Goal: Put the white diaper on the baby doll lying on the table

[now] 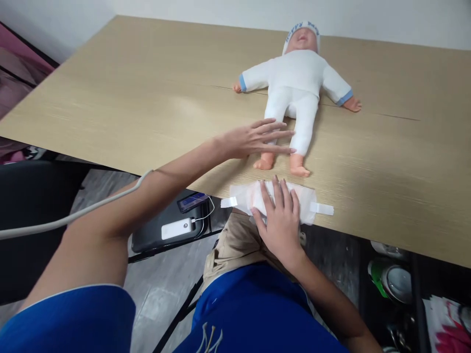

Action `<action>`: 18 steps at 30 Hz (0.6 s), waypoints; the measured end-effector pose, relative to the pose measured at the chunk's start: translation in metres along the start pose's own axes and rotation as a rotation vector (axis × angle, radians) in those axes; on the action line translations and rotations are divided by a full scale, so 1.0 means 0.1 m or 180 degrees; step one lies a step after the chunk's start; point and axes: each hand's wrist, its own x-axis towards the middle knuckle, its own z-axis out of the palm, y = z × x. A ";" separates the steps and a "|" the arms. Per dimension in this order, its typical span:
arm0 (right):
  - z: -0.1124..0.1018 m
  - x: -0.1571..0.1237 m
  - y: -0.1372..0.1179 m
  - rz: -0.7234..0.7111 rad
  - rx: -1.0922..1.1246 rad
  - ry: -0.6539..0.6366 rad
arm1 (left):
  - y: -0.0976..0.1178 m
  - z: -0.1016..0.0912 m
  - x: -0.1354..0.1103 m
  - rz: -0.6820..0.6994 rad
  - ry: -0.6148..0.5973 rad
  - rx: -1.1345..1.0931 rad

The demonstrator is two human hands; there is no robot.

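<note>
A baby doll [296,73] in a white suit with blue cuffs and a white cap lies on its back, its bare feet towards me. My left hand [259,138], fingers outstretched, is over the doll's lower legs; whether it touches them I cannot tell. Near the table's front edge lies a white diaper [305,201], its two tape tabs spread out to the sides. My right hand [278,218] lies flat on the diaper with its fingers apart, covering the middle of it.
The wooden table [147,83] runs back to a pale wall. Below its front edge, a white power bank [176,228] and a phone [192,201] rest on a black seat. A light cable [91,211] crosses my left arm. Cans and other items stand below at the right.
</note>
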 end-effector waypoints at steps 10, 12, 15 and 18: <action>0.01 -0.04 -0.01 0.0030 -0.0053 0.0063 | 0.00 0.02 0.23 0.0208 0.0481 -0.0258; 0.01 -0.05 -0.02 0.0039 -0.0102 0.0092 | 0.00 0.06 0.27 0.0192 0.0564 -0.0269; 0.01 -0.05 -0.02 0.0060 -0.0156 0.0123 | -0.02 0.12 0.34 0.0235 0.0690 -0.0238; 0.00 -0.05 -0.03 0.0107 -0.0215 0.0137 | -0.03 0.17 0.42 0.0378 0.0686 -0.0237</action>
